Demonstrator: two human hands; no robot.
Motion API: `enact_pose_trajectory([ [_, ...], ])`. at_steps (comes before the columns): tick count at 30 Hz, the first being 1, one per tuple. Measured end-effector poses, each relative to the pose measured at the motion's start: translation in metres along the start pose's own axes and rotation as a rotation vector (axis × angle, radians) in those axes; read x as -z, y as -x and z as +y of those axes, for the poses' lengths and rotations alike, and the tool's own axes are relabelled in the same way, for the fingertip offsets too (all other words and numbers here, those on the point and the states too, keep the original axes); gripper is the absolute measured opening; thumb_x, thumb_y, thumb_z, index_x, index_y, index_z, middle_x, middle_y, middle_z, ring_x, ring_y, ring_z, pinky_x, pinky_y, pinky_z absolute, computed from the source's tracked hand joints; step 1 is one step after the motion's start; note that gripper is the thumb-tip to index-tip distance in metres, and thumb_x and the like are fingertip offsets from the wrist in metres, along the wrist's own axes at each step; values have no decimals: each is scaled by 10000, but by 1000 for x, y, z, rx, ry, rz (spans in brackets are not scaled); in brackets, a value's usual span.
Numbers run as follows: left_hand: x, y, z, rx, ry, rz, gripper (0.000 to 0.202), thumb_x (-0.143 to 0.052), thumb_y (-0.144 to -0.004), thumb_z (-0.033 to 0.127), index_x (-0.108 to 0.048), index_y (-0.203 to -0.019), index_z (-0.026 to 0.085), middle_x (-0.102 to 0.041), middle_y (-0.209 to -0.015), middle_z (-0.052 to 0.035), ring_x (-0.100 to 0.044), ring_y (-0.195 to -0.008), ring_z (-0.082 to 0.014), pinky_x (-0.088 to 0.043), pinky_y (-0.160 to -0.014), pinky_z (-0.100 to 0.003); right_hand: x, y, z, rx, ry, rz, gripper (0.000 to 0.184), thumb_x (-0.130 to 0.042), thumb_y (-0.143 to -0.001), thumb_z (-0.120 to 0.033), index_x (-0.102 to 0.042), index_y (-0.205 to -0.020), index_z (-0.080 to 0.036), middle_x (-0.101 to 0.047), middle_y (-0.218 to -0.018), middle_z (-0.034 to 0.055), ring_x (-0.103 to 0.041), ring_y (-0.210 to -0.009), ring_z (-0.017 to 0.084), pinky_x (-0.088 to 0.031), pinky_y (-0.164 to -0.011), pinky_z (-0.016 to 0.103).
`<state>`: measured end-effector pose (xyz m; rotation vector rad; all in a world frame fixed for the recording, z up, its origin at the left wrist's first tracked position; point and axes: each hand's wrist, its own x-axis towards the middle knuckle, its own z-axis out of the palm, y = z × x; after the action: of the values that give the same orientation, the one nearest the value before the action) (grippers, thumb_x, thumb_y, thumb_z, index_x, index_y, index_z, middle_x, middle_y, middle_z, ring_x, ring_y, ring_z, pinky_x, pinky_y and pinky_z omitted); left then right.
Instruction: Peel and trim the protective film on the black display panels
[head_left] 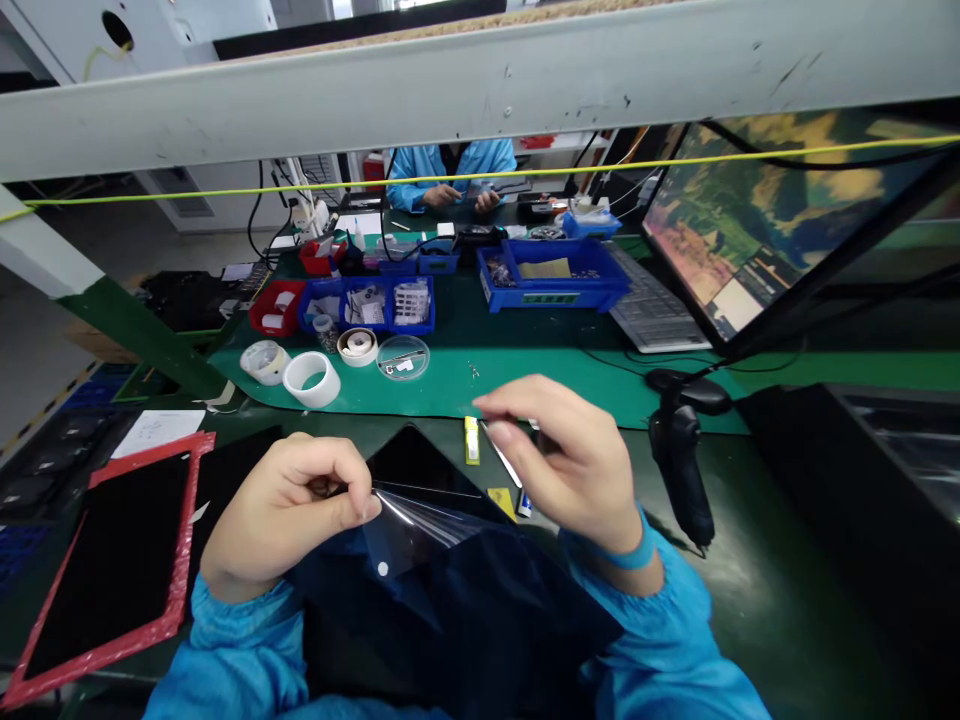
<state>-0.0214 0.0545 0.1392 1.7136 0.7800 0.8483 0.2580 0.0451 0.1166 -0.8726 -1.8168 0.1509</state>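
Observation:
My left hand [289, 505] is closed in a pinch on the edge of a clear plastic film [420, 525], which is lifted and creased over a dark glossy panel [424, 460]. A small white dot sits on the film. The panel lies low in front of me, and its lower part blends into dark material. To the right, my right hand [562, 455] is raised above the bench, thumb and forefinger slightly apart with nothing visible between them. Beneath it lie a yellow-and-white small item [471, 442], a thin metal tool [504, 455] and a yellow square [501, 502].
A black screen in a red frame [112, 550] lies at left. Tape rolls [311, 380], a round clear dish [403, 358] and blue bins [367, 303] stand beyond the hands. A barcode scanner [681, 470], keyboard [660, 300] and monitor [780, 220] are at right. A co-worker [450, 175] sits opposite.

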Motion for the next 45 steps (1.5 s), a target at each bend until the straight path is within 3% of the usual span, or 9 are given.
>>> enact_pose_trajectory([
  [5,-1,0,1,-7,-32,-35,219,-771,-914,168,-710,-704,178,-594,-565,18,-483,-502,-93,-342,-476,-211,-1,6,-15,230,-90,-129,352,-495,-1113,-369,-683,-1359,-201,-687,-1033,107,-669,-897,229,-582,-763,391],
  [11,-1,0,1,-16,-64,-90,216,-757,-941,180,-723,-728,187,-635,-587,22,-527,-516,-95,-381,-511,-216,-3,3,-14,239,-16,-246,540,-385,-1129,-532,-672,-1412,-173,-626,-1201,155,-646,-1069,257,-599,-876,416],
  [16,-2,0,1,-10,-62,-85,215,-754,-947,190,-722,-735,187,-648,-605,17,-552,-529,-101,-397,-520,-217,-1,6,-15,288,-60,-192,402,-511,-1105,-477,-744,-1251,-184,-655,-1183,142,-663,-1075,254,-599,-890,421],
  [20,-2,-1,1,11,-60,-92,228,-755,-951,219,-726,-729,176,-643,-594,5,-548,-514,-108,-383,-498,-224,1,9,-14,266,-60,-157,327,-585,-1077,-431,-751,-1248,-207,-686,-1147,125,-683,-1039,255,-609,-895,435],
  [30,-3,-2,2,-35,-35,-121,201,-747,-923,65,-720,-767,190,-696,-663,37,-585,-558,-72,-387,-528,-174,2,6,-16,299,-46,-195,336,-502,-1119,-427,-682,-1286,-198,-743,-1176,142,-714,-1153,280,-625,-929,464],
  [39,-3,-5,4,-62,-38,-169,197,-703,-972,115,-703,-788,185,-728,-709,26,-637,-612,-86,-451,-585,-171,0,5,-18,327,-7,-235,354,-528,-1106,-452,-666,-1273,-171,-757,-1233,153,-691,-1242,299,-625,-962,467],
  [45,-4,-9,6,-40,-33,-186,216,-696,-977,128,-695,-764,165,-715,-681,11,-615,-582,-87,-421,-541,-170,-1,4,-17,360,56,-252,364,-527,-1109,-437,-672,-1254,-136,-763,-1209,164,-672,-1252,303,-612,-989,483],
])
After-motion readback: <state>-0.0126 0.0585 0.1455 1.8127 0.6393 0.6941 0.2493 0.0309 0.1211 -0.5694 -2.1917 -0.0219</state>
